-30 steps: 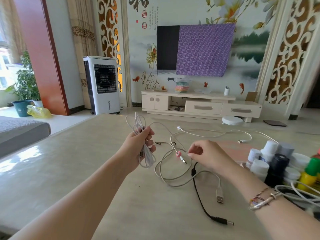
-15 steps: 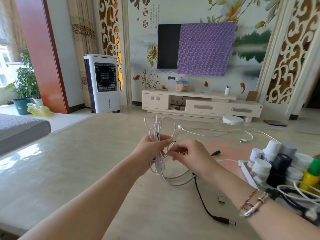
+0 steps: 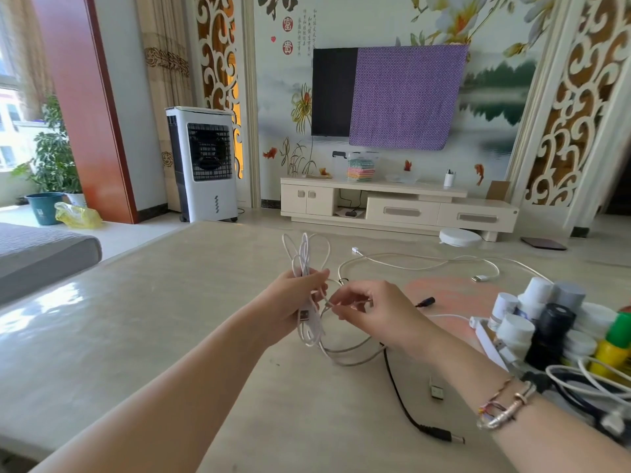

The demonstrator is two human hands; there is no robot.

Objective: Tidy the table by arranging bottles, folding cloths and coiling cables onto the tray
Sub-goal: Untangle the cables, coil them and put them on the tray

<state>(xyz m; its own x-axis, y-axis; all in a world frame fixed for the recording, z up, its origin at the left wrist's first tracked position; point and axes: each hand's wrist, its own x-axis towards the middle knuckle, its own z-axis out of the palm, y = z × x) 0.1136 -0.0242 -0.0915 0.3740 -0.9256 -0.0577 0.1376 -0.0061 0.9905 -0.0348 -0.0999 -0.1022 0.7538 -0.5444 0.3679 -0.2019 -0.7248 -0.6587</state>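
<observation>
Left hand [image 3: 293,302] grips my looped white cable [image 3: 305,264] above the surface [image 3: 136,336]; right hand [image 3: 368,312] pinches its loose strand. Bottles [image 3: 546,322] crowd the tray [image 3: 491,346] at right (coiled cables too). Black cable [image 3: 403,401] lies beneath. Since half a second ago, little has shifted.

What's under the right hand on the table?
Under the right hand, grey cable loops and a black cable lie on the table; where they join is covered.

Your yellow green-capped plastic bottle [image 3: 614,346] and tangled white coiled cables [image 3: 590,384] run off the right edge.
</observation>
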